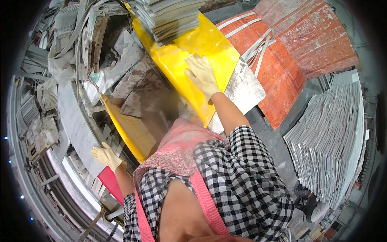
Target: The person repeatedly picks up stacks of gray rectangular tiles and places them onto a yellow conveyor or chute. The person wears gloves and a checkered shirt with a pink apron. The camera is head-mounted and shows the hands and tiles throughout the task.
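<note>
My right hand point(202, 76), in a cream glove, lies with fingers stretched out on a glossy yellow sheet point(217, 42). A stack of thin grey strips point(173, 18) rests on the far part of that sheet, slightly blurred. On the left, my gloved left hand point(107, 156) has its thumb apart from its fingers, with nothing visible in it. It is by the edge of a long pale marbled slab point(74, 117), just above a pinkish-red panel point(111, 183). Whether it touches the slab I cannot tell.
A second yellow edge point(125, 135) borders a dusty recess with brown boards point(139, 88). To the right are a white board point(246, 86), orange-red wood panels point(278, 76) with white straps, and a tall stack of thin grey slabs point(328, 141). Scrap and machine parts crowd the left.
</note>
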Action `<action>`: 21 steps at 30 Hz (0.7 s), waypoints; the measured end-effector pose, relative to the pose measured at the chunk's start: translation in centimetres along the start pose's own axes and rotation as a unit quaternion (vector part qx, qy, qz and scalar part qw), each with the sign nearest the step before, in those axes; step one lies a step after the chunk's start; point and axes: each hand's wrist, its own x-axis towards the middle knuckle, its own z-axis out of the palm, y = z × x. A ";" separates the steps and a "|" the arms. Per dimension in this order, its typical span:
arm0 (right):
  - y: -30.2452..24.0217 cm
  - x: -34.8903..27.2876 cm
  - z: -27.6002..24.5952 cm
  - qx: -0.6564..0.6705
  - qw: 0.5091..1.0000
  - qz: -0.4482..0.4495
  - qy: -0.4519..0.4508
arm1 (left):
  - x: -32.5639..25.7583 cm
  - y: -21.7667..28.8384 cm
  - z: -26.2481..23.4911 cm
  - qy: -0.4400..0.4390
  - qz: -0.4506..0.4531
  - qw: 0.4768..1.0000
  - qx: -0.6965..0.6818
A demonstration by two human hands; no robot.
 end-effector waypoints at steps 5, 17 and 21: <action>0.0 0.0 0.0 0.000 1.000 -0.004 0.004 | -0.4 0.3 -0.3 0.032 0.000 0.999 -0.006; 0.0 0.1 -0.3 0.008 1.000 -0.027 0.003 | -0.4 -1.4 1.6 0.010 -0.012 0.999 0.030; -0.1 0.3 -0.5 -0.007 1.000 -0.017 -0.024 | -0.6 -1.2 1.3 0.005 -0.011 0.999 0.034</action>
